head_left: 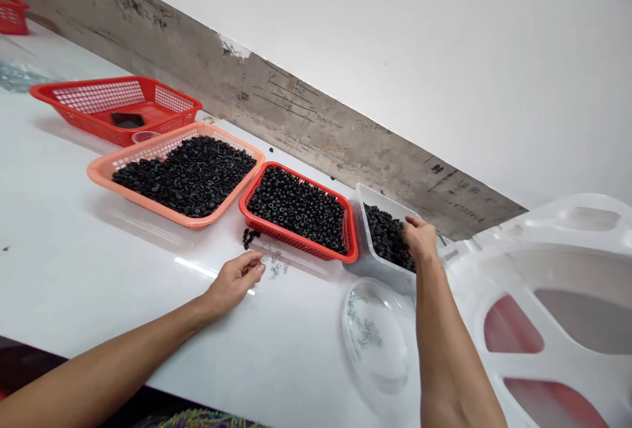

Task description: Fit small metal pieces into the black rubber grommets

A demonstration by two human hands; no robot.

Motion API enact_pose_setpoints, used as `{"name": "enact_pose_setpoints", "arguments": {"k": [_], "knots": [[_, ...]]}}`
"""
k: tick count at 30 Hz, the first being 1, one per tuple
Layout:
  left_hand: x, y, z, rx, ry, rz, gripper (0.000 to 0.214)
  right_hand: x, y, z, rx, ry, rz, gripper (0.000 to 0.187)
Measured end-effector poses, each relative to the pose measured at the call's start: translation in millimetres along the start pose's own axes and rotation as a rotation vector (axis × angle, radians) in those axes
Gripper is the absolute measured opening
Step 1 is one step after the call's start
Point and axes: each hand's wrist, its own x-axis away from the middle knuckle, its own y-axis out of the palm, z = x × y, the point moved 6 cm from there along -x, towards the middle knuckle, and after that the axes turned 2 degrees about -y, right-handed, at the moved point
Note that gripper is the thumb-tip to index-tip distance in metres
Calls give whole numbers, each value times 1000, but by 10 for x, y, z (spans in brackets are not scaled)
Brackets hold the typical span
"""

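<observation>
In the head view, the right hand [419,240] is curled half-closed into black rubber rings [385,237] heaped in a clear plastic tub [359,230] at the bench's far edge; any grip cannot be told. The left hand [234,280] is held loosely half-open and empty on the white bench [99,270], just beside small silver screws [274,267].

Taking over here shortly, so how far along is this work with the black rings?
Looks done: the peach basket and red basket sit full of black rings. In hand: the right hand is at the clear tub of rings. Remaining: the tub's rings, plus metal bits by the left hand and in a clear dish.
</observation>
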Motion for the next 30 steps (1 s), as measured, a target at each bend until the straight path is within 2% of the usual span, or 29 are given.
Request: {"name": "enact_pose_setpoints", "arguments": {"k": [2, 4, 6, 8, 10, 11, 14, 18, 24, 30], "knots": [[11, 34, -30, -1, 3, -22, 38, 162, -32, -173, 33, -50, 30, 42], [19, 56, -48, -1, 8, -37, 38, 394, 52, -504, 55, -215, -36, 37], [18, 48, -40, 7, 16, -29, 36, 657, 264, -872, 75, -409, -236, 34], [3, -4, -4, 22, 33, 12, 33, 904, 562, -1131, 160, -540, -542, 34], [-22, -89, 43, 32, 50, 77, 32, 1049, 817, -1239, 296, -585, -760, 38], [-37, -136, 63, 34, 54, 109, 32, 1071, 917, -1254, 356, -586, -811, 40], [-80, -244, 99, 43, 57, 173, 31, 1054, 1148, -1238, 403, -558, -877, 47], [-109, -288, 102, 50, 55, 202, 29, 1089, 1346, -1150, 307, -524, -992, 55], [-130, -335, 139, 91, 68, 235, 29, 1006, 1460, -984, 163, -497, -980, 56], [-174, -578, 218, 246, 115, 410, 25, 951, 1634, -863, 80, -500, -896, 42]]}}
